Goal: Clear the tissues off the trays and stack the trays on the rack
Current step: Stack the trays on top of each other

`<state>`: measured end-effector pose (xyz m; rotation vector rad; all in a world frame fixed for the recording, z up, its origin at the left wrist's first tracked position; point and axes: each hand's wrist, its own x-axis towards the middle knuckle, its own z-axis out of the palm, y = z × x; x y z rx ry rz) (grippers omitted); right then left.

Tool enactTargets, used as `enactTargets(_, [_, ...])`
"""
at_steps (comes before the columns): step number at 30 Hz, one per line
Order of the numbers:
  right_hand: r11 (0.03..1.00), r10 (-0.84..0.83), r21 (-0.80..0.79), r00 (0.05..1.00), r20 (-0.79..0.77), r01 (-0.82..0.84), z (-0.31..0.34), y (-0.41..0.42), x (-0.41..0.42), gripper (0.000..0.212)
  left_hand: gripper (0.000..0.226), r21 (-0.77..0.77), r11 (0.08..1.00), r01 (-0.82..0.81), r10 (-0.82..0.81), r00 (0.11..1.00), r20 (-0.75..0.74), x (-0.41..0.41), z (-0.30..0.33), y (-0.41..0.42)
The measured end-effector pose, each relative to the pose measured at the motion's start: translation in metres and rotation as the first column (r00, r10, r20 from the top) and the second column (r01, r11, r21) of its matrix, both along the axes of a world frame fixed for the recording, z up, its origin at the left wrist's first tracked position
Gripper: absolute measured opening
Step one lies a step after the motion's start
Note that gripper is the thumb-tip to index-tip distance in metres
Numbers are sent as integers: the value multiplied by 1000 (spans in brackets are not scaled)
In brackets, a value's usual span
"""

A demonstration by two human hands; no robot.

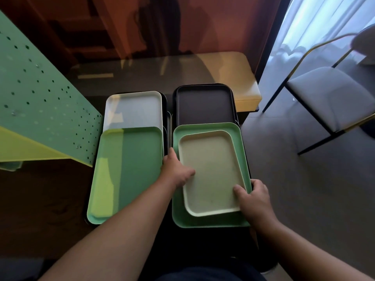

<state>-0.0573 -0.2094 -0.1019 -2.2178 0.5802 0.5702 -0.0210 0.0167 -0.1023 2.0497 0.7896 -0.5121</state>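
A cream tray (211,171) lies inside a larger light-green tray (205,222) at the near right. My left hand (175,169) grips the cream tray's left rim, thumb on its inner face. My right hand (253,196) grips the right rim, thumb inside the tray, fingers curled over the edge. To the left sits another green tray (129,171). Behind it is a white tray (134,109), and a dark brown tray (204,104) lies at the back right. No tissues show on any tray.
All trays rest on a dark rack (169,126). A green perforated panel with a yellow edge (40,102) slants in at left. A yellow-padded bench (233,78) stands behind, and a grey chair (328,94) is at right on the grey floor.
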Motion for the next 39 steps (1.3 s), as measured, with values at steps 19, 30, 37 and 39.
enactTargets(19, [1000,15,27,995,-98,-13,-18,-12,51,70,105,-42,998,-57,52,992,-112,-7,-4,-9])
enactTargets(30, [1000,9,-1,998,-63,-9,5,2,49,53,92,-42,971,-233,222,957,-189,-3,5,-18])
enactTargets(37, [985,-114,124,993,-31,118,9,6,54,53,78,-85,946,-313,308,949,-71,9,9,-11])
enactTargets(39, [988,-90,121,995,-45,95,7,9,59,56,76,-81,947,-312,308,949,-62,15,9,-7])
